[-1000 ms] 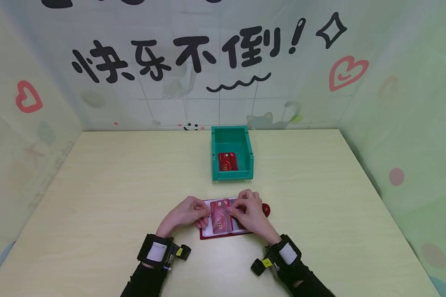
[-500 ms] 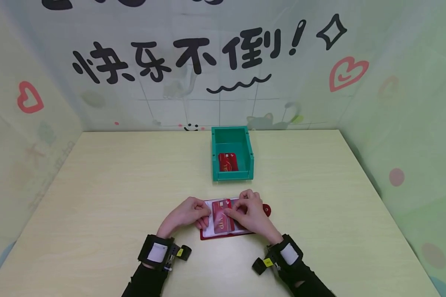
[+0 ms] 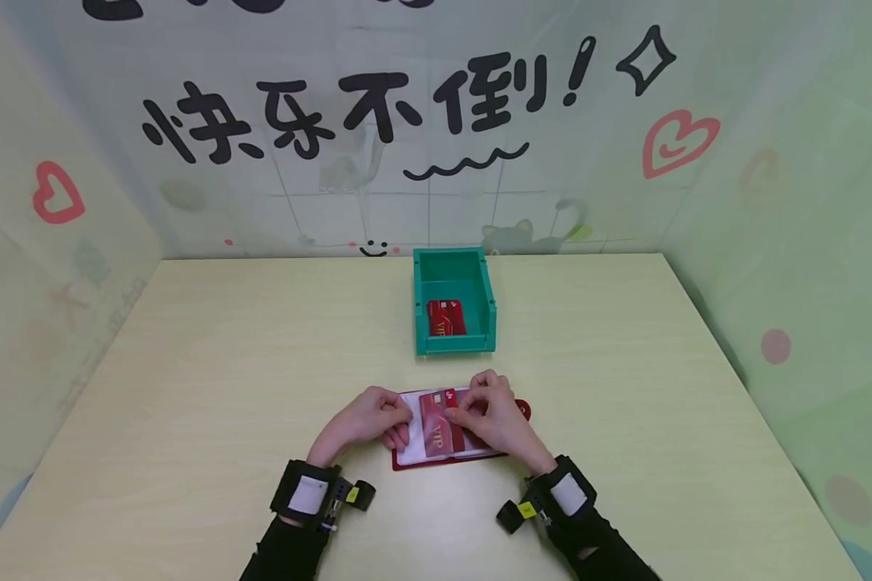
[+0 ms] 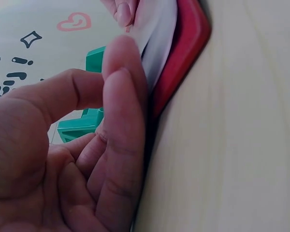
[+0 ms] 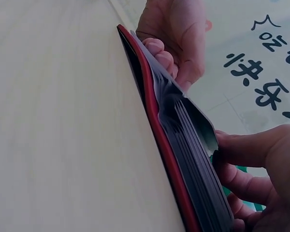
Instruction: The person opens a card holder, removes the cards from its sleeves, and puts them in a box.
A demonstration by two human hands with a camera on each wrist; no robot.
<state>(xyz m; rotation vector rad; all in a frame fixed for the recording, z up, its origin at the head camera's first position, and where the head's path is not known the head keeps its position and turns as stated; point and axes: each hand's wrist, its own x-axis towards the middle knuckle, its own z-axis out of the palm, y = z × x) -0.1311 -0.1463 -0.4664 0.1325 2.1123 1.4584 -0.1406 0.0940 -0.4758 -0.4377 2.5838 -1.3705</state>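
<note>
A red-covered card holder [image 3: 411, 461] lies spread on the table, its pale plastic pages facing up. Over them is a red VIP card [image 3: 436, 432], looking hazy as if under clear plastic. My left hand [image 3: 374, 417] pinches the left edge of a clear page [image 4: 157, 43] between thumb and index finger. From the right, my right hand [image 3: 488, 413] pinches at the card's right side with thumb and index finger. In the right wrist view, the holder's stacked pages [image 5: 193, 145] show edge-on, and the upper leaf [image 5: 203, 123] is raised near the right thumb.
Behind the holder stands a green open-front bin [image 3: 454, 344] with red VIP cards [image 3: 446, 318] inside. A red snap tab [image 3: 525, 409] sticks out at the holder's right end. The pale tabletop [image 3: 225, 363] stretches to printed walls at the back and sides.
The VIP card has shifted slightly right across the holder's page. My right hand has edged a little to the right, while the left hand has stayed nearly in place.
</note>
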